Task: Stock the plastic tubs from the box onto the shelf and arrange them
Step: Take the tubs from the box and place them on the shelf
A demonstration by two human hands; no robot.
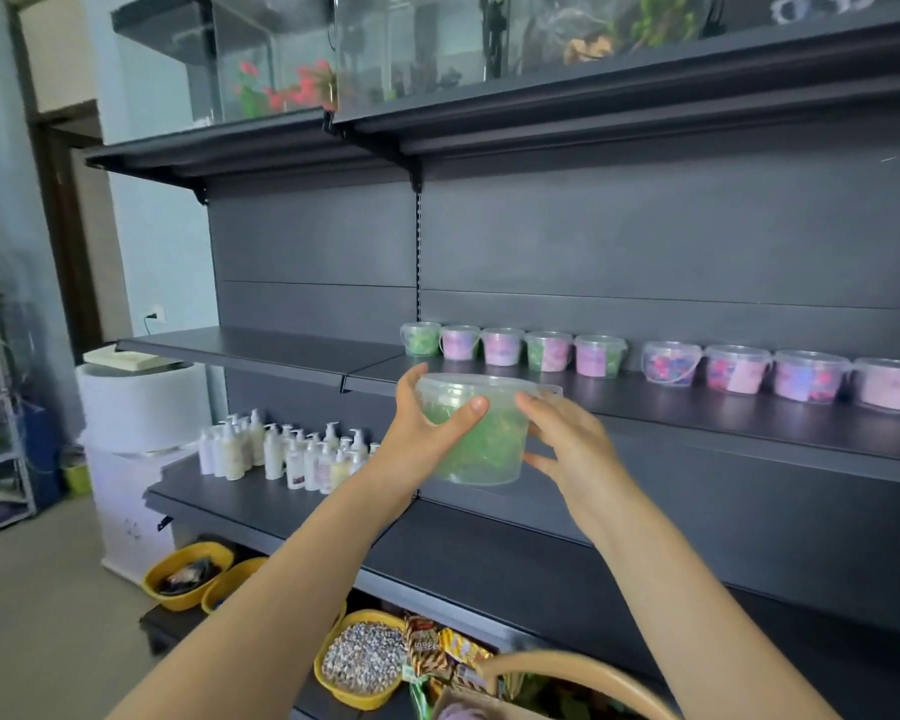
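Tub [489, 439] hangs just in front of the row's [546, 350] left end, with the left hand [427, 433] and right hand [567, 444] both wrapped round it. They'd best keep it level and set it down left of the row.

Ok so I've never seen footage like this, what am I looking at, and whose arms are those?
There is no machine here. A camera worn on a person's head looks forward and down, so the two bare arms are the wearer's own. The left hand grips a clear lidded tub of green material, and the right hand cups its other side, in front of a dark shelf. At the back of that shelf stands a row of nine similar tubs with pink, purple and green contents. The shelf below carries white pump bottles; glass tanks stand on top.
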